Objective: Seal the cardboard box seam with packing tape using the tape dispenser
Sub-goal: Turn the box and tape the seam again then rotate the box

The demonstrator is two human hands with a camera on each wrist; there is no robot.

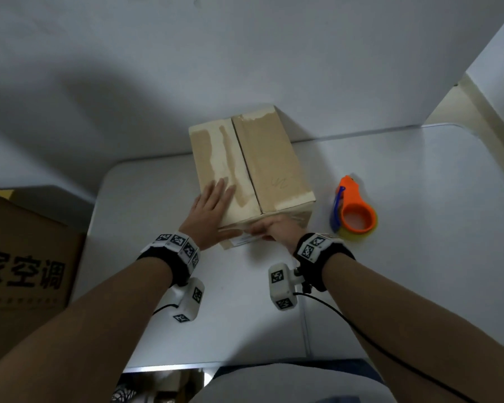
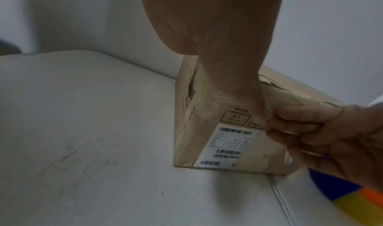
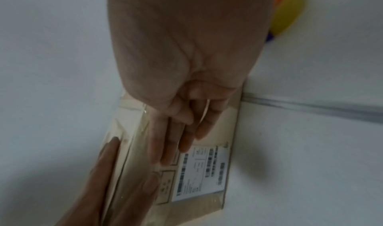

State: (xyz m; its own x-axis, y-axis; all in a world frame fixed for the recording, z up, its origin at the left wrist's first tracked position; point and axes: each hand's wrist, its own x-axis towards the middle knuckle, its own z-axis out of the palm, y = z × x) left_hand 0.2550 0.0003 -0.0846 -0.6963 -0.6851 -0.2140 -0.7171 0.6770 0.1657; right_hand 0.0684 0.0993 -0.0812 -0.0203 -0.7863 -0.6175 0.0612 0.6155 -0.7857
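Observation:
A brown cardboard box (image 1: 271, 158) stands on the white table, its centre seam (image 1: 245, 164) running away from me between the closed flaps. My left hand (image 1: 213, 202) lies flat on the top's left flap, and the left wrist view shows its thumb (image 2: 244, 85) reaching down the near face. My right hand (image 1: 271, 228) presses straight fingers (image 3: 176, 139) sideways against that near face, over glossy clear tape just above the white barcode label (image 2: 225, 146). The orange tape dispenser (image 1: 357, 212) with its yellowish roll lies untouched on the table, right of the box.
A large printed cardboard carton (image 1: 26, 257) stands off the table's left edge. White walls rise close behind the box. The table (image 1: 419, 199) has a joint line (image 1: 304, 330) running toward me, and its front edge is near my body.

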